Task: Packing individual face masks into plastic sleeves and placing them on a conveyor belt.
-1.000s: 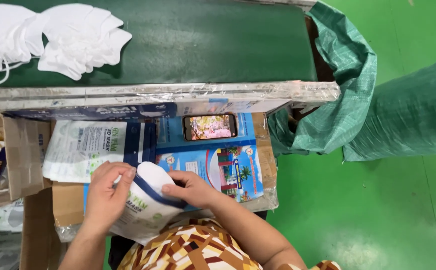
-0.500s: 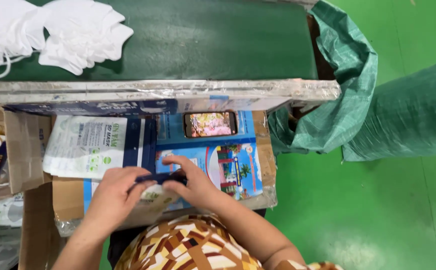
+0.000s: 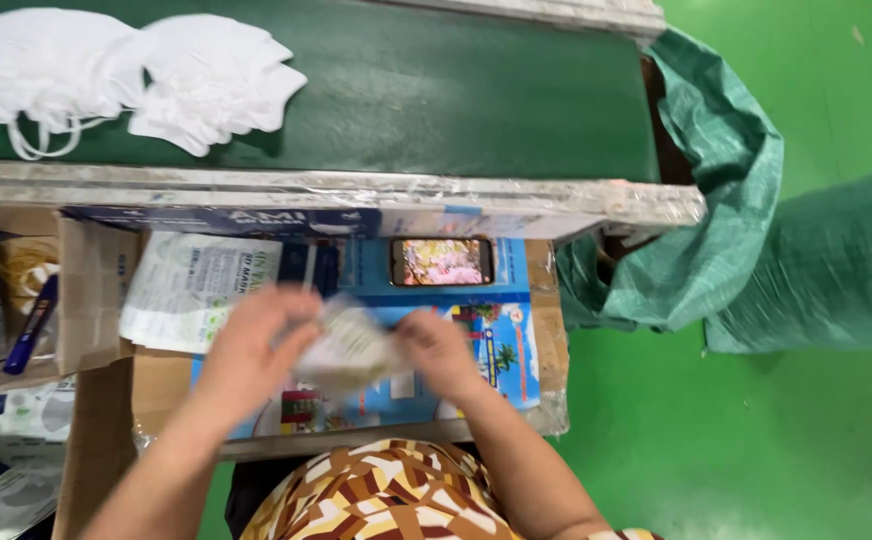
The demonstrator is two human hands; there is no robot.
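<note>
Pale, blurred packet: a white and green printed plastic pouch (image 3: 348,345) sits between both hands, above the blue work surface and just in front of the person's body — motion blur hides its details.
Left hand (image 3: 248,352): fingers curl round the pouch's left edge, closed on it.
Right hand (image 3: 439,345): thumb and fingers pinch the right edge, closed on it too.
Progress, as a judgement: the pouch looks filled or being pressed flat, not yet set down; whether it is sealed cannot be told.
Beneath: a blue printed cardboard sheet with a colourful picture (image 3: 501,350) covers the small bench.
Just left: a stack of flat white printed pouches (image 3: 191,290) lies near the left hand.
Just beyond: a black smartphone with a lit screen (image 3: 441,261) lies flat on the blue sheet.
Further out: a dark green conveyor belt (image 3: 456,100) carries a heap of white folded face masks (image 3: 126,80) at its left — well apart from the hands.
Right side: a green woven sack (image 3: 726,200) hangs open at the belt's end, over a bright green floor (image 3: 756,440).
</note>
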